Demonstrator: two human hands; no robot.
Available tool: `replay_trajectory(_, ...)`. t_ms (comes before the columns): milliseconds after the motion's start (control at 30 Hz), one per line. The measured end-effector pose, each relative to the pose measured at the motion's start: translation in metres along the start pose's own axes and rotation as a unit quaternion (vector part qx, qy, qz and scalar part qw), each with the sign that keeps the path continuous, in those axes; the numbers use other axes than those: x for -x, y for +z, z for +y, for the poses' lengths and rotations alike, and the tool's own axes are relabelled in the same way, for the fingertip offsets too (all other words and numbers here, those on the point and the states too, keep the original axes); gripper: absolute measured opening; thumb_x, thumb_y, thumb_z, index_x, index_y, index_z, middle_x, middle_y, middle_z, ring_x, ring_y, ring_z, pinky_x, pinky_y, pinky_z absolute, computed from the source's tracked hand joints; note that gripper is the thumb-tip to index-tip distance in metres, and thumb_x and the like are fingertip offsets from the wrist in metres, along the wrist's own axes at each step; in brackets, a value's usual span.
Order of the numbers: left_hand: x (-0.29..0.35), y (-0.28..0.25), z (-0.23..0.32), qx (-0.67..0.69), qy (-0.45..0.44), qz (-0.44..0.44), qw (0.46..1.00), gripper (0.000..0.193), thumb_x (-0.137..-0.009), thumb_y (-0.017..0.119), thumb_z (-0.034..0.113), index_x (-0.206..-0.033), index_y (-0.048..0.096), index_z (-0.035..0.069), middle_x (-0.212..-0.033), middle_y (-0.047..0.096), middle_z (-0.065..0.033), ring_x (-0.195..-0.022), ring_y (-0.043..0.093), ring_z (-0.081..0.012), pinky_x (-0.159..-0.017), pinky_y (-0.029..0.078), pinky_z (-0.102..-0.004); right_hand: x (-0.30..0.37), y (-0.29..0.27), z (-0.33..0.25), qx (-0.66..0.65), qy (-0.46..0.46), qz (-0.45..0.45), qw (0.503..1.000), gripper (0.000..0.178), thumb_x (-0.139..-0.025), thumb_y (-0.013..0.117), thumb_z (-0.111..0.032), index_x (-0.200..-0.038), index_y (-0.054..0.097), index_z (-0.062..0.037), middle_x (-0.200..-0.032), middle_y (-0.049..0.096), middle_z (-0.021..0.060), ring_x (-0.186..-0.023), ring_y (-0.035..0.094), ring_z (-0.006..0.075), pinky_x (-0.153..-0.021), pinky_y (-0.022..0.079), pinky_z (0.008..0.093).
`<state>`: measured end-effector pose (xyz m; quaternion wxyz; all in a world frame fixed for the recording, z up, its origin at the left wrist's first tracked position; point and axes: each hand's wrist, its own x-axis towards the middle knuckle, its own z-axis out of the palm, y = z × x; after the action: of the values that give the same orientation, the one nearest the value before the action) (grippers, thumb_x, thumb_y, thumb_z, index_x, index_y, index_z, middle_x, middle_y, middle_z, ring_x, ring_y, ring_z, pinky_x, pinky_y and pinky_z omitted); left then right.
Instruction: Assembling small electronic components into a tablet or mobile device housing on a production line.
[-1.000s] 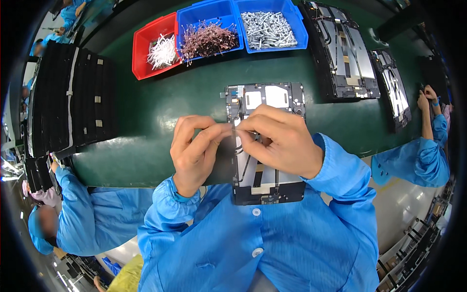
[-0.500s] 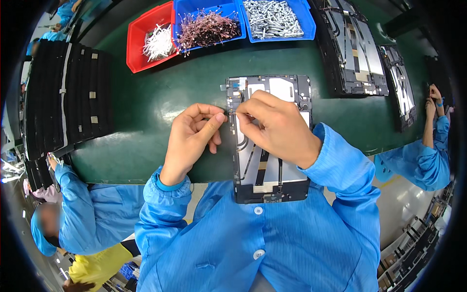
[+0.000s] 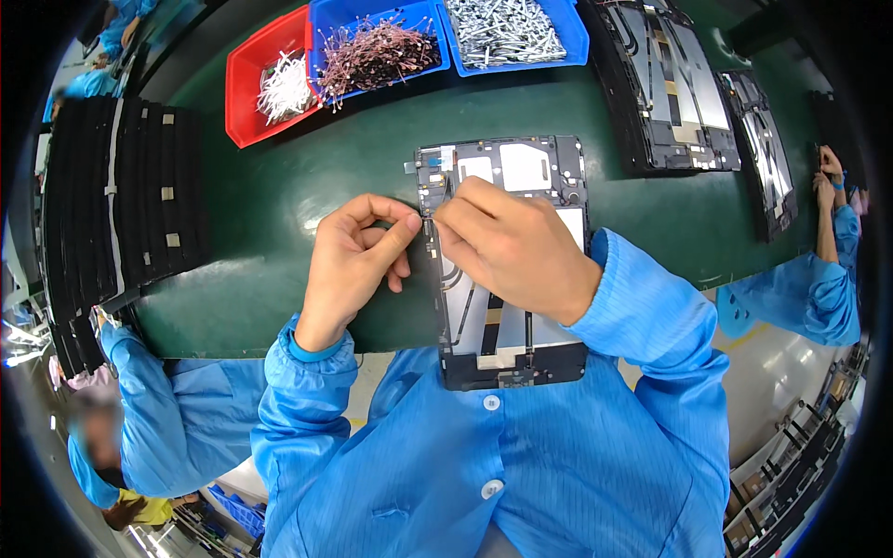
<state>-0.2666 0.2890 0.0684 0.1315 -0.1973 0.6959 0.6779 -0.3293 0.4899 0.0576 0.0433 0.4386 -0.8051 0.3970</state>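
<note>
An opened tablet-like device (image 3: 551, 339), with a black frame, silver plates and dark flat cables, lies in front of me, its near end by my jacket. At its upper left edge, the thumb and forefinger of my left hand (image 3: 349, 265) are pinched together, the other fingers curled. My right hand (image 3: 521, 246) reaches over the device from the right, its fingers pinched close to the left fingertips. Whatever sits in either pinch is too small or hidden to make out. The right hand covers part of the device's middle.
Across the green table (image 3: 279, 205) stand a red bin (image 3: 244, 107) of white pieces and two blue bins with reddish-brown leads (image 3: 372, 56) and silvery pieces (image 3: 502, 37). Similar devices (image 3: 670, 84) are stacked right. Black slabs (image 3: 84, 205) stand left. Co-workers' sleeves (image 3: 823, 288) show at both sides.
The view has shifted slightly, so the table things sit a little further left. Both hands keep their pinches at the device's left edge, the right fingers slightly lower against it.
</note>
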Motion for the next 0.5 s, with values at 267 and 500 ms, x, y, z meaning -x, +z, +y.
replay_trajectory(267,0.005,0.011,-0.008,-0.016,0.049,0.048,0.998,0.016,-0.098,0.069,0.011,-0.101,0.062,-0.002,-0.068,0.064,-0.0031,-0.054,0.058,-0.0061,-0.044,0.045,-0.0203,0.0,0.0,0.0,-0.001,0.008,0.006,1.0,0.01,-0.086,0.071,-0.008,-0.092,0.065,-0.0038,-0.082,0.054,0.0065,-0.063,0.062,0.0247,-0.054,0.053,0.0354)
replay_trajectory(500,0.008,0.018,-0.009,-0.013,0.074,0.074,0.994,0.016,-0.098,0.068,0.01,-0.101,0.061,-0.003,-0.069,0.066,-0.0047,-0.055,0.06,-0.0072,-0.045,0.046,-0.0205,0.001,0.0,-0.001,0.002,0.002,0.004,1.0,0.009,-0.087,0.071,-0.008,-0.092,0.065,-0.0036,-0.082,0.054,0.0066,-0.063,0.063,0.0242,-0.054,0.052,0.0351)
